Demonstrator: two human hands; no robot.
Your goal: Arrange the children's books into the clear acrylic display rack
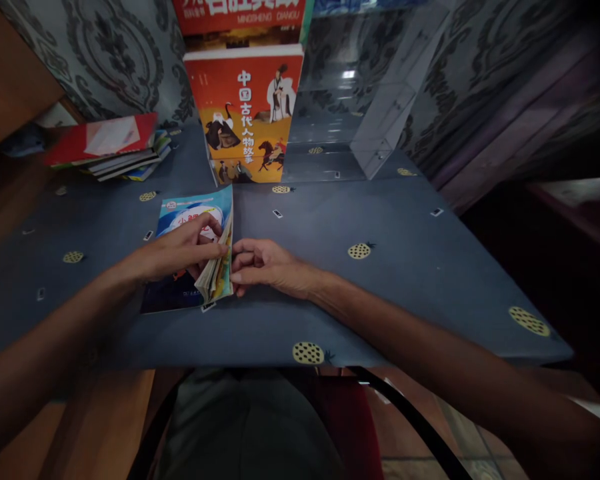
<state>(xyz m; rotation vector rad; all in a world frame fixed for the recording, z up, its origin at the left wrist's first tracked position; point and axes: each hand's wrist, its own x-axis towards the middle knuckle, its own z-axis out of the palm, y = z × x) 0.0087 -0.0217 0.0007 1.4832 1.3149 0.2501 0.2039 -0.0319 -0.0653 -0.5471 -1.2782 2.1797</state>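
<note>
A thin blue book (167,290) lies face up on the table, its right edge raised and its pages slightly fanned. My left hand (187,247) rests over the cover, fingers bent, thumb pressed at the lifted page edges. From the other side, my right hand (267,267) has its curled fingers and thumb at the book's right edge, by the lowest pages and back cover. Its fingertips are partly hidden behind that edge.
A clear acrylic rack (380,127) stands at the back, holding an orange book (250,120) with a red book (245,23) above it. Several books (125,163) are stacked at the back left. A patterned blue cloth (410,293) covers the table.
</note>
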